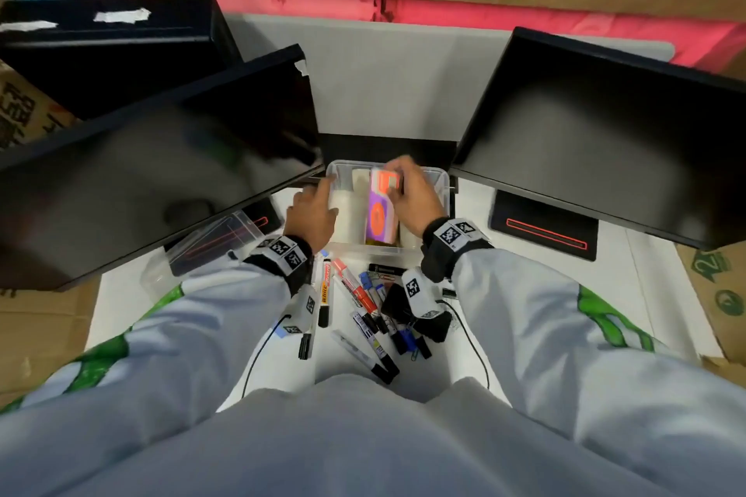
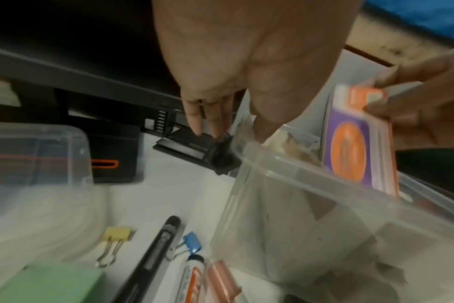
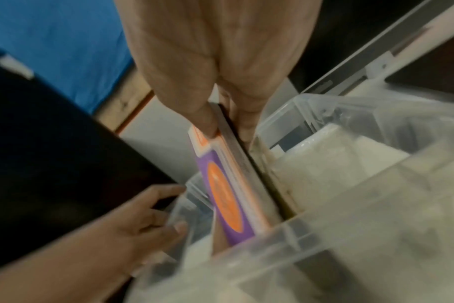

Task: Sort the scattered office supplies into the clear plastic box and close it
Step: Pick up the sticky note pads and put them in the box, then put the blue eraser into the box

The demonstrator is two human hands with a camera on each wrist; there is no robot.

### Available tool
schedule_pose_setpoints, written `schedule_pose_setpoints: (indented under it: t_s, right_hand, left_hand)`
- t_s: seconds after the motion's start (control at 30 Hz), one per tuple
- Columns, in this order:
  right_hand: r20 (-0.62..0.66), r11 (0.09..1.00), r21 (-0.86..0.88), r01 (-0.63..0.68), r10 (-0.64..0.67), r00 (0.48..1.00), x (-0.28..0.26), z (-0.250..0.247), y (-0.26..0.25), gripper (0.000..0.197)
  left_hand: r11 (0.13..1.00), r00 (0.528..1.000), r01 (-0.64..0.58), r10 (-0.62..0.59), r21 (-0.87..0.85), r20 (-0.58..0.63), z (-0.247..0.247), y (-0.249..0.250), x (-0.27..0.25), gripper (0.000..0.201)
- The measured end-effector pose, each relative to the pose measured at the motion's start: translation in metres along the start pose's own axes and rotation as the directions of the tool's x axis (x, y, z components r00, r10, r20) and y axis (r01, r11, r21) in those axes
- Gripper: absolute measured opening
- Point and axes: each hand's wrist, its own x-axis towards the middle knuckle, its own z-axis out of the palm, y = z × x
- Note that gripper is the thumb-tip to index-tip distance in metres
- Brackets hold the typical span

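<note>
Box contents (image 3: 324, 155) blurred, perhaps paper

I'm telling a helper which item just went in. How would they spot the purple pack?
Find the clear plastic box between the two black monitors. The purple pack stands on edge in its middle, pinched by the right hand. Its orange oval stands out; its neighbours are whitish.

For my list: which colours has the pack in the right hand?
Purple with an orange oval, orange top; the pack shows best in the left wrist view.

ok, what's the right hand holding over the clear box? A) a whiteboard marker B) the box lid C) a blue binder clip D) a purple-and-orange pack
D: the right hand pinches the purple-and-orange pack by its top edge, its lower end inside the clear box.
</note>
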Motion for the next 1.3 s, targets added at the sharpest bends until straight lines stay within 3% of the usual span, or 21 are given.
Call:
schedule_pose_setpoints:
  t_s: [0.07, 0.17, 0.3, 0.37, 0.43, 0.5, 0.63, 0.73, 0.83, 0.93, 1.0, 1.1, 1.2, 1.3]
  right_hand:
    - [0.132, 0.980, -0.197, 0.023, 0.003, 0.991, 0.002, 0.010, 0.007, 0.027]
    - [0.252, 0.907, -0.402, 0.126, -0.023, 0.968, -0.001, 0.021, 0.005, 0.029]
    - [0.270, 0.585, -0.753, 0.302, -0.144, 0.952, 0.015, 0.021, 0.007, 0.042]
    - [0.354, 0.433, -0.828, 0.356, -0.090, 0.931, 0.019, 0.016, 0.012, 0.036]
    - [0.406, 0.373, -0.846, 0.382, -0.015, 0.914, 0.017, 0.016, 0.015, 0.038]
    - [0.406, 0.433, -0.824, 0.367, -0.002, 0.914, 0.010, 0.018, 0.014, 0.045]
    - [0.237, 0.774, -0.515, 0.369, -0.285, 0.929, -0.030, -0.002, 0.013, 0.026]
    - [0.371, 0.880, -0.351, 0.319, -0.182, 0.911, -0.086, -0.026, 0.018, 0.017]
    - [0.461, 0.829, -0.520, 0.207, 0.068, 0.885, -0.127, -0.034, 0.058, 0.017]
    - [0.444, 0.714, -0.690, 0.118, 0.289, 0.848, -0.147, -0.028, 0.098, 0.050]
    - [0.422, 0.695, -0.712, 0.097, 0.314, 0.850, -0.154, -0.019, 0.112, 0.068]
    - [0.402, 0.686, -0.719, 0.112, 0.278, 0.873, -0.157, -0.005, 0.117, 0.070]
    - [0.400, 0.713, -0.692, 0.111, 0.251, 0.882, -0.153, -0.006, 0.109, 0.070]
    - [0.426, 0.786, -0.610, 0.098, 0.221, 0.877, -0.146, -0.023, 0.092, 0.073]
  left_hand:
    - [1.000, 0.999, -0.007, 0.008, -0.011, 0.042, 0.004, -0.004, -0.002, 0.053]
    - [0.999, 1.000, -0.029, 0.029, 0.025, -0.001, 0.011, -0.004, -0.006, 0.047]
    - [0.988, 0.997, -0.064, 0.068, 0.140, -0.030, 0.018, -0.008, -0.013, 0.043]
    - [0.985, 0.995, -0.081, 0.088, 0.152, -0.039, 0.021, -0.007, -0.016, 0.042]
    - [0.986, 0.994, -0.096, 0.103, 0.140, -0.045, 0.023, -0.004, -0.017, 0.042]
    - [0.986, 0.993, -0.092, 0.102, 0.137, -0.062, 0.025, -0.002, -0.017, 0.043]
    - [0.994, 0.994, -0.031, 0.042, 0.106, -0.100, 0.028, -0.003, -0.020, 0.042]
    - [0.994, 0.994, -0.012, 0.023, 0.105, -0.104, 0.027, 0.000, -0.021, 0.042]
    - [0.996, 0.990, -0.021, 0.033, 0.086, -0.140, 0.022, 0.002, -0.027, 0.045]
    - [0.987, 0.964, -0.098, 0.126, 0.127, -0.234, 0.017, 0.006, -0.042, 0.050]
    - [0.975, 0.945, -0.161, 0.197, 0.151, -0.263, 0.013, 0.010, -0.053, 0.049]
    - [0.950, 0.918, -0.296, 0.313, 0.102, -0.243, 0.012, 0.019, -0.067, 0.043]
    - [0.865, 0.865, -0.501, 0.498, -0.030, -0.065, 0.019, 0.032, -0.083, 0.035]
    - [0.781, 0.759, -0.618, 0.623, -0.088, 0.189, 0.034, 0.040, -0.093, 0.037]
